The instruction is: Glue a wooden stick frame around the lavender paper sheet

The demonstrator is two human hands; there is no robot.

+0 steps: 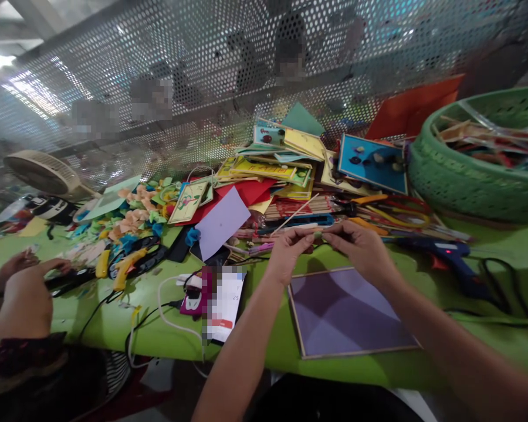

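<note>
My left hand (290, 252) and my right hand (359, 245) meet above the table, fingertips pinched together. Between them is a small green piece (318, 235), too small to tell what it is made of. Just below my hands lies a purple board (347, 313) with a thin light edging, flat on the table. To the right of my right hand a blue glue gun (455, 258) with a red trigger and a lit red light rests on its side. Behind my hands are thin sticks (297, 214) and a blue cutter (301, 220).
A green basket (470, 176) full of scraps stands at the right. Decorated cards (273, 167) are heaped at the back before a perforated metal screen (193, 88). Left are paper scraps (136, 217), a power strip (196, 296), a phone (226, 305) and another person's hands (30, 269).
</note>
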